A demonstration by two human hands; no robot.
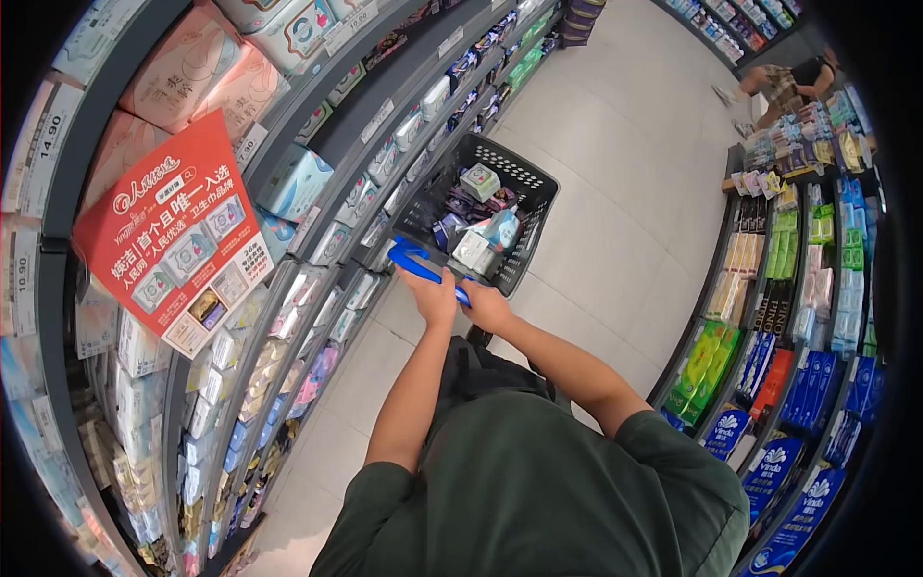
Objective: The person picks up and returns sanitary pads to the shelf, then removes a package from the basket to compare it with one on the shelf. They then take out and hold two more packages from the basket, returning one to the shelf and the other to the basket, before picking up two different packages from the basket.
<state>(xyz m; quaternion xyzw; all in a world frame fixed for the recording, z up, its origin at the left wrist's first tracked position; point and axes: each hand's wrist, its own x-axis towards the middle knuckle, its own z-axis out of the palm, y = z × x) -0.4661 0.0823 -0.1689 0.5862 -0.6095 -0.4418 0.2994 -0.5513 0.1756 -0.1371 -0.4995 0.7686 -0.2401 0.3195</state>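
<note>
Both of my hands grip the blue handle [411,256] of a black shopping basket [547,207] in front of me. My left hand [430,294] is closed around the handle near its middle. Beside it, my right hand [486,307] is closed at the handle's right end. Inside the basket lie several packs, among them a white and green pack [479,181], a light blue pack [503,229], a white pack [473,251] and dark purple packs [448,229]. The basket's underside is hidden.
Close on the left runs a tall shelf of packaged goods, with a red promotional sign [173,231] sticking out. Another shelf [760,327] with tissue packs curves along the right. A person [793,82] is at the far right. Pale floor tiles [615,163] line the aisle.
</note>
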